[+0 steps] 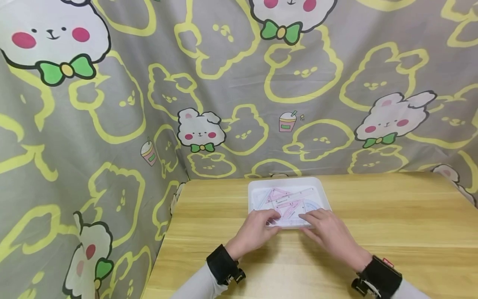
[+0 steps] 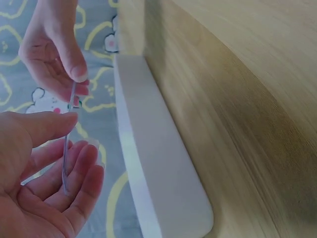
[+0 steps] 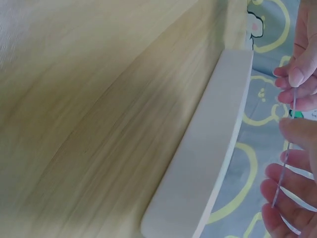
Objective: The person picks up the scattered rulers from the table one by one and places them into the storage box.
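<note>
A: What fills most of the head view?

B: A grey curtain [image 1: 224, 83] printed with yellow outlines and white bunnies with green bows covers the whole upper part and the left side of the frame. Below it, from the centre to the lower right, runs a light wooden table [image 1: 392, 224].

A: And on the table?

B: A white tray [image 1: 254, 187] with rounded corners sits in the middle of the frame, near the table's far edge. Pink and bluish see-through rulers [image 1: 287, 199] lie in it, overlapping one another: set squares, a straight one, and a protractor toward the tray's right.

A: Where are the hands?

B: Both are at the tray's near edge, just below centre. The left hand [image 1: 255, 232] comes in from the lower left, the right hand [image 1: 330, 234] from the lower right, each with a black band at the wrist.

A: What do they hold?

B: Between them is a thin clear ruler [image 2: 67, 148], seen edge-on in the wrist views. In the left wrist view, the left hand [image 2: 44, 183] at the lower left has its thumb pressed to the sheet and its fingers gently curled behind it. The right hand [image 2: 52, 49] at the upper left pinches the other end with thumb and fingertips.

A: Does the right wrist view agree?

B: Yes; along its right edge, the same clear ruler [image 3: 287, 163] runs between both sets of fingers, just beside the tray's white wall [image 3: 208, 148].
</note>
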The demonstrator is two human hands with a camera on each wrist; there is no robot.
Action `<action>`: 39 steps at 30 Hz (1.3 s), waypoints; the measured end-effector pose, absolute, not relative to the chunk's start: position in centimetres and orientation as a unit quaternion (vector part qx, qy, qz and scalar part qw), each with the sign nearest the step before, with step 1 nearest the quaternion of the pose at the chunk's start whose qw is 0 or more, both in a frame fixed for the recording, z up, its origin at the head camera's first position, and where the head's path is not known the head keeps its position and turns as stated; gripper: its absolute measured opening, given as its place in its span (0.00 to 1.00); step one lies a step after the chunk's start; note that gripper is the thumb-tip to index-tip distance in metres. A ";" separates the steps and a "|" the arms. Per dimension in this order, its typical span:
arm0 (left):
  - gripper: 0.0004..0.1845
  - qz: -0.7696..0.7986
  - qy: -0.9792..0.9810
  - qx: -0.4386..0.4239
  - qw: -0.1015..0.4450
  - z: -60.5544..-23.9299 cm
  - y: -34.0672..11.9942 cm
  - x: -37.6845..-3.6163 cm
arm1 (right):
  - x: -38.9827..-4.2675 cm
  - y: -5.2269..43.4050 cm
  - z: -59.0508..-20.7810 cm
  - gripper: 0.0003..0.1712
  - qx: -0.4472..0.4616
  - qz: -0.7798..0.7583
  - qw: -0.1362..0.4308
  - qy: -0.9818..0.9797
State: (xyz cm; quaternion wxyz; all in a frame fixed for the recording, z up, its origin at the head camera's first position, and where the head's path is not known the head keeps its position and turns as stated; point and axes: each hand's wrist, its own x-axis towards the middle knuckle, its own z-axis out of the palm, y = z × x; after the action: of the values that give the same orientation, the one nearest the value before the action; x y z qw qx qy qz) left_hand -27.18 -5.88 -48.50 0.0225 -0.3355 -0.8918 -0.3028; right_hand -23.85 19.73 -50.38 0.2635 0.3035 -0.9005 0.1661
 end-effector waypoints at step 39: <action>0.08 -0.120 -0.952 -0.281 -0.018 -50.7 -0.9 -37.4 | -36.1 21.6 -52.7 0.14 0.294 0.101 0.185 -0.932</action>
State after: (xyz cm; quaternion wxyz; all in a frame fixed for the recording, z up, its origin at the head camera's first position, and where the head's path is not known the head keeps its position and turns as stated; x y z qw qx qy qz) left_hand -37.38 -0.89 -50.72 -0.0176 -0.2806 -0.9521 -0.1201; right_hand -36.14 21.61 -52.75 0.1847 0.2941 -0.9323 0.1006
